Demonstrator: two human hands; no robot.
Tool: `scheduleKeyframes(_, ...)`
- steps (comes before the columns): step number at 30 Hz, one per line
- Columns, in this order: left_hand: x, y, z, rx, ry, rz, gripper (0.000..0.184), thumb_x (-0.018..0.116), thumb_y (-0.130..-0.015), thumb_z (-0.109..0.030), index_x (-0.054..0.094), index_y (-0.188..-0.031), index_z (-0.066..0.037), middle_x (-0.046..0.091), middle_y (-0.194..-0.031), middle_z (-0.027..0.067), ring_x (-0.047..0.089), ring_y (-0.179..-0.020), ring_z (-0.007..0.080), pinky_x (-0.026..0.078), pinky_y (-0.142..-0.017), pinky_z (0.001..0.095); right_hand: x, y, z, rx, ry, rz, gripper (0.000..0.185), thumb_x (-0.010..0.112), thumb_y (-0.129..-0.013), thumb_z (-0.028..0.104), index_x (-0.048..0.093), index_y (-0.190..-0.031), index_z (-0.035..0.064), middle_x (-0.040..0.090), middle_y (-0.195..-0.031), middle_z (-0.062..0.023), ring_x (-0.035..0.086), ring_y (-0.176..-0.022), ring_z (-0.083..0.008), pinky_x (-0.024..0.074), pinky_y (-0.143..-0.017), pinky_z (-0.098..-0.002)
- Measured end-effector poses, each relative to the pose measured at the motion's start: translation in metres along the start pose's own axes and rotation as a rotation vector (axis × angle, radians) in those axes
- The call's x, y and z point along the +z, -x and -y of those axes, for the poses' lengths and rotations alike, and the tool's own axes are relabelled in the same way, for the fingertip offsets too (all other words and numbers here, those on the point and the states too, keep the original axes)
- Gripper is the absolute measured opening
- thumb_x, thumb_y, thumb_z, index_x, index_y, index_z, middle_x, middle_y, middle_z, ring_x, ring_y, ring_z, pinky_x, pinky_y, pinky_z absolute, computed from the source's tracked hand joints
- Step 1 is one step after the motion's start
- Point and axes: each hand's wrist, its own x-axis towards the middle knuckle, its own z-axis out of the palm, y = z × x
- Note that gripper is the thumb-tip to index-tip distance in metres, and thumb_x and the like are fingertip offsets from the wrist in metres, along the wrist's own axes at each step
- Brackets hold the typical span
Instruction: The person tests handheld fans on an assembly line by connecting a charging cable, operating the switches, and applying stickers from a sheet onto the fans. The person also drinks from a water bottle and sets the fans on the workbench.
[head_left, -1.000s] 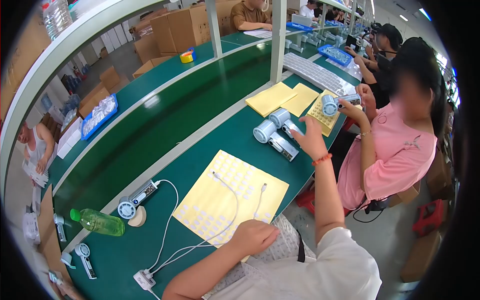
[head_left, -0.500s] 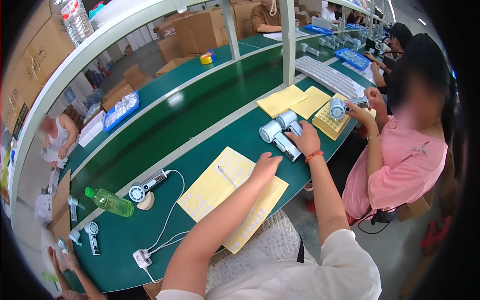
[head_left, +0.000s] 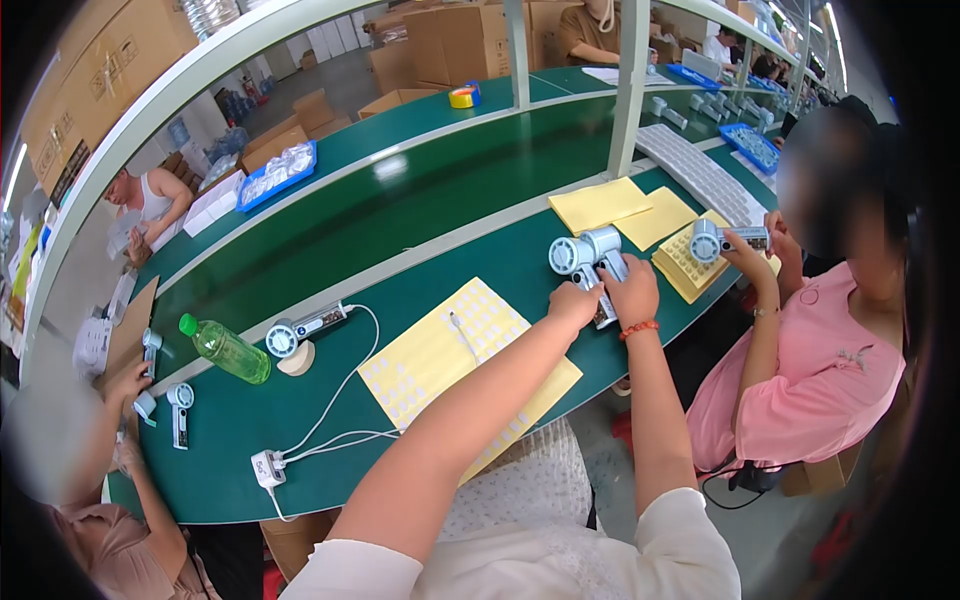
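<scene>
Two pale blue handheld fans lie side by side on the green bench: a nearer fan (head_left: 572,256) and a farther fan (head_left: 604,243). My left hand (head_left: 576,304) is closed at the handle of the nearer one, its fingertips partly hidden. Around the handle of the farther one, the fingers of my right hand (head_left: 631,291) are bent. To the left, a yellow sheet with rows of pale stickers (head_left: 430,355) lies under my left forearm, and a white cable end (head_left: 456,322) rests on it.
A third fan (head_left: 290,338) is plugged into a white cable from a charger block (head_left: 268,468). Beside it stands a green bottle (head_left: 228,350). Yellow sheets (head_left: 600,205) and a keyboard (head_left: 700,175) lie farther right. A co-worker in pink (head_left: 800,370) holds another fan (head_left: 708,241).
My left hand has moved right onto the nearer fan's handle. My right hand has closed more around the other fan. The view has shifted, and a co-worker at lower left now shows more.
</scene>
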Motion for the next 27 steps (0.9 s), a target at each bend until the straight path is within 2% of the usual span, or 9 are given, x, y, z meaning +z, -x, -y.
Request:
scheduleKeyframes(4, -0.041, 0.024, 0.015, 0.066, 0.836, 0.349, 0.026, 0.057, -0.089, -0.024, 0.057, -0.096, 0.001, 0.061, -0.086, 0.0057, 0.061, -0.075, 0.0146, 0.051, -0.071, 0.0286, -0.015, -0.008, 0.004, 0.208, -0.442, 0.171, 0.052, 0.067, -0.079, 0.033, 0.053, -0.115, -0.0017, 0.062, -0.089, -0.0157, 0.062, -0.076, -0.0242, 0.0508, -0.065, -0.0348)
scheduleKeyframes(6, -0.082, 0.041, 0.034, 0.125, 0.901, 0.453, 0.029, 0.057, -0.09, -0.025, 0.053, -0.104, 0.0, 0.06, -0.096, 0.0067, 0.06, -0.089, 0.0148, 0.049, -0.083, 0.0296, -0.007, -0.009, 0.011, 0.267, -1.013, 0.317, 0.06, 0.057, -0.089, 0.036, 0.039, -0.127, -0.0057, 0.062, -0.087, -0.0163, 0.064, -0.07, -0.019, 0.0519, -0.059, -0.03)
scheduleKeyframes(7, -0.11, 0.06, 0.037, 0.135, 0.949, 0.489, 0.037, 0.059, -0.089, -0.022, 0.047, -0.116, 0.0, 0.058, -0.104, 0.0083, 0.058, -0.095, 0.0165, 0.048, -0.088, 0.0321, -0.02, -0.005, 0.033, 0.285, -1.155, 0.491, 0.047, 0.048, -0.093, 0.036, 0.043, -0.121, -0.0015, 0.064, -0.088, -0.0145, 0.064, -0.072, -0.0197, 0.0528, -0.06, -0.028)
scheduleKeyframes(9, -0.152, 0.079, 0.061, 0.147, 0.988, 0.355, 0.049, 0.061, -0.087, -0.017, 0.038, -0.127, -0.003, 0.056, -0.111, 0.0098, 0.058, -0.1, 0.0193, 0.047, -0.09, 0.035, -0.021, 0.004, 0.068, 0.23, -1.395, 0.778, 0.045, 0.045, -0.094, 0.038, 0.044, -0.116, -0.0013, 0.064, -0.09, -0.0157, 0.065, -0.074, -0.0205, 0.0529, -0.06, -0.0282)
scheduleKeyframes(16, -0.252, 0.135, 0.118, 0.171, 0.915, 0.075, 0.049, 0.059, -0.088, -0.022, 0.035, -0.128, -0.006, 0.056, -0.113, 0.0096, 0.059, -0.101, 0.0193, 0.048, -0.087, 0.0355, 0.016, 0.045, 0.189, 0.166, -1.414, 1.374, 0.045, 0.048, -0.093, 0.039, 0.042, -0.119, 0.0023, 0.064, -0.096, -0.0152, 0.065, -0.077, -0.0162, 0.0526, -0.067, -0.0271)
scheduleKeyframes(19, -0.263, 0.145, 0.134, 0.106, 0.905, 0.021, 0.05, 0.057, -0.09, -0.029, 0.035, -0.128, -0.006, 0.056, -0.113, 0.0104, 0.06, -0.1, 0.0187, 0.05, -0.084, 0.034, 0.022, 0.066, 0.211, 0.223, -1.42, 1.444, 0.047, 0.048, -0.093, 0.039, 0.04, -0.121, 0.0026, 0.064, -0.096, -0.0149, 0.065, -0.078, -0.0171, 0.0529, -0.068, -0.0275)
scheduleKeyframes(20, -0.264, 0.145, 0.141, 0.102, 0.883, 0.018, 0.051, 0.057, -0.09, -0.031, 0.035, -0.128, -0.006, 0.056, -0.113, 0.0106, 0.06, -0.099, 0.0186, 0.05, -0.084, 0.0338, 0.027, 0.07, 0.212, 0.216, -1.414, 1.485, 0.048, 0.05, -0.093, 0.038, 0.038, -0.122, 0.0027, 0.062, -0.103, -0.0148, 0.064, -0.089, -0.0177, 0.0526, -0.07, -0.0287)
scheduleKeyframes(24, -0.262, 0.15, 0.152, 0.115, 0.828, 0.027, 0.053, 0.057, -0.09, -0.035, 0.035, -0.127, -0.004, 0.056, -0.113, 0.0115, 0.06, -0.1, 0.0185, 0.051, -0.083, 0.0345, 0.039, 0.085, 0.208, 0.039, -1.224, 1.412, 0.05, 0.056, -0.089, 0.035, 0.039, -0.122, 0.0011, 0.054, -0.111, -0.0104, 0.056, -0.1, -0.0149, 0.0498, -0.076, -0.0281)
scheduleKeyframes(27, -0.263, 0.149, 0.153, 0.13, 0.801, 0.025, 0.057, 0.059, -0.088, -0.035, 0.033, -0.128, -0.002, 0.056, -0.113, 0.0125, 0.061, -0.099, 0.0198, 0.052, -0.084, 0.036, 0.037, 0.095, 0.209, 0.115, -1.255, 1.361, 0.052, 0.058, -0.088, 0.035, 0.04, -0.122, 0.0008, 0.053, -0.108, -0.0082, 0.056, -0.095, -0.0138, 0.0489, -0.074, -0.0261)
